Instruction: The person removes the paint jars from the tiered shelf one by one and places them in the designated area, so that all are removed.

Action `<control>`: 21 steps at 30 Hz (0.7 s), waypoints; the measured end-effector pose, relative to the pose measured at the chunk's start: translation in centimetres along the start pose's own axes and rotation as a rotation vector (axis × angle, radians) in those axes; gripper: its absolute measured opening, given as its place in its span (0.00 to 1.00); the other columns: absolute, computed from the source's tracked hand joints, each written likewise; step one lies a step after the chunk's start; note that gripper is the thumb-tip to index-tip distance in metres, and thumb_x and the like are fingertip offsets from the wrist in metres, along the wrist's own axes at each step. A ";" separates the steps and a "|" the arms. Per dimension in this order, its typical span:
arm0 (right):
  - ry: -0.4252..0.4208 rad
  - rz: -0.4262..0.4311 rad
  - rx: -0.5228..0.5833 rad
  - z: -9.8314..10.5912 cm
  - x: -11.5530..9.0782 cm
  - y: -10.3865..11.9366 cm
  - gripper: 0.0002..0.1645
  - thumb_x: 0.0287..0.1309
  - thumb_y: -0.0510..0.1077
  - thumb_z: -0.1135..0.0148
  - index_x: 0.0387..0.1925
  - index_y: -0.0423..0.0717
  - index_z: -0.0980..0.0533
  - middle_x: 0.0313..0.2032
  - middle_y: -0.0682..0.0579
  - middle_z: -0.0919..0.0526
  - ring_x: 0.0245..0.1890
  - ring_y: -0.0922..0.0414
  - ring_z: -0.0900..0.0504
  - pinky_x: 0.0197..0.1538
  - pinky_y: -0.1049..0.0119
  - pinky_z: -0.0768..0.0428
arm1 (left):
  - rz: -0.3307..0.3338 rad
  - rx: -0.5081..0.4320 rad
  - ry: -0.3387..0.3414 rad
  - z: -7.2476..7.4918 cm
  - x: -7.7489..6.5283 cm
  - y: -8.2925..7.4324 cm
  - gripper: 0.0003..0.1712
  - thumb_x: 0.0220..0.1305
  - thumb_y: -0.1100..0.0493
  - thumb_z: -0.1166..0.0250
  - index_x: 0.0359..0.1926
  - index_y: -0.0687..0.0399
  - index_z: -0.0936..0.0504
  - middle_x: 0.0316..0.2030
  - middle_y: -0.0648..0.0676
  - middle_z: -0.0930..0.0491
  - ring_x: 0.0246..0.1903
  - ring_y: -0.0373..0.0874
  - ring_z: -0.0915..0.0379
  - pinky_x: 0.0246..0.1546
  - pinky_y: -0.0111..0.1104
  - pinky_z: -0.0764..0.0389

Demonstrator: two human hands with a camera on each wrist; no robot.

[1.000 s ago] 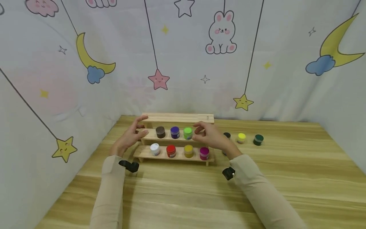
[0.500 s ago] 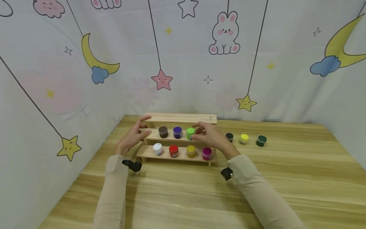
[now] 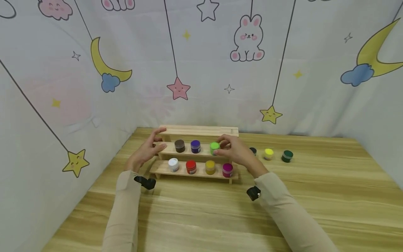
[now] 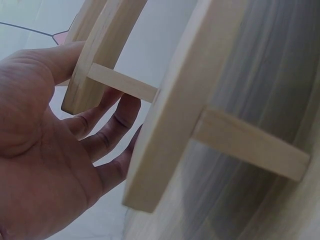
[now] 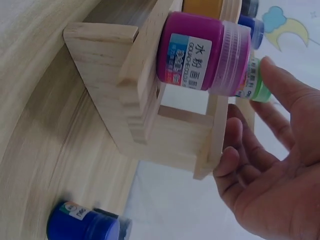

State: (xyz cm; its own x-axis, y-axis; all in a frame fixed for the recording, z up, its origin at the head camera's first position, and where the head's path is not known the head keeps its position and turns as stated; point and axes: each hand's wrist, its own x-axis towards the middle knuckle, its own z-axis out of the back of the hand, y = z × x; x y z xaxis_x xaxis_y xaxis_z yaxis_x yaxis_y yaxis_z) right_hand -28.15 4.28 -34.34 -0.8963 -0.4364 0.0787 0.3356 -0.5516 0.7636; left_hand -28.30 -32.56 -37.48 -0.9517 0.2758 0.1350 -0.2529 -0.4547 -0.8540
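Observation:
A three-tier wooden rack (image 3: 198, 130) stands on the table. My left hand (image 3: 145, 151) holds its left end; in the left wrist view the thumb crosses the middle shelf (image 4: 85, 87), with the other fingers behind the rack. On the middle tier my right hand (image 3: 235, 150) pinches a light green paint jar (image 3: 214, 146) between thumb and finger. To its left stand a purple paint jar (image 3: 195, 146) and a brown one (image 3: 179, 145). White (image 3: 173, 164), red (image 3: 191, 167), ochre (image 3: 210, 167) and magenta (image 3: 227, 170) paint jars line the bottom tier.
Right of the rack, a yellow jar (image 3: 268, 154), a dark green jar (image 3: 287, 156) and a partly hidden black jar (image 3: 253, 151) stand on the table (image 3: 201, 213). A blue jar (image 5: 82, 222) shows in the right wrist view. A printed curtain (image 3: 207, 63) hangs behind.
Over the last half second the light green jar has shifted a little to the right along the middle shelf, together with my right hand. The left hand keeps its place on the rack.

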 end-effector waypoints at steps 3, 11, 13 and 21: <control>-0.015 0.015 -0.019 0.5 -0.4 -0.3 0.26 0.62 0.51 0.29 0.58 0.47 0.24 0.52 0.45 0.18 0.50 0.47 0.19 0.51 0.52 0.19 | -0.003 0.012 -0.003 0.0 0.0 0.1 0.38 0.77 0.56 0.45 0.79 0.41 0.53 0.68 0.71 0.45 0.56 0.66 0.36 0.46 0.47 0.29; -0.048 0.011 -0.016 2.4 -1.9 -1.6 0.26 0.62 0.51 0.30 0.58 0.46 0.25 0.52 0.44 0.19 0.45 0.48 0.21 0.47 0.54 0.21 | -0.009 0.022 -0.001 -0.1 -0.1 0.2 0.37 0.77 0.55 0.45 0.79 0.41 0.53 0.66 0.71 0.43 0.54 0.64 0.35 0.45 0.45 0.29; -0.054 -0.001 -0.013 2.9 -2.3 -1.9 0.27 0.62 0.51 0.30 0.59 0.47 0.25 0.52 0.45 0.20 0.45 0.48 0.22 0.47 0.55 0.22 | -0.013 0.024 -0.002 -0.1 0.0 0.2 0.37 0.77 0.56 0.45 0.79 0.42 0.53 0.66 0.71 0.43 0.53 0.64 0.34 0.45 0.45 0.29; -0.080 -0.019 -0.016 5.2 -3.8 -3.2 0.27 0.63 0.53 0.31 0.58 0.44 0.25 0.52 0.43 0.20 0.42 0.49 0.21 0.42 0.58 0.20 | -0.016 0.013 -0.002 0.1 0.0 0.0 0.37 0.77 0.57 0.45 0.79 0.43 0.53 0.66 0.72 0.43 0.49 0.61 0.34 0.44 0.45 0.28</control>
State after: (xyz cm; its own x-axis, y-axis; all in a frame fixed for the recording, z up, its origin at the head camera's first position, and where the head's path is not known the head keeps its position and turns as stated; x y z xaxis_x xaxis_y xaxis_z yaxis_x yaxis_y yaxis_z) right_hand -27.32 11.40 -33.79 -0.9226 -0.3679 0.1162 0.3227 -0.5707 0.7551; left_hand -28.33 -32.61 -37.42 -0.9478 0.2814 0.1501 -0.2706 -0.4608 -0.8452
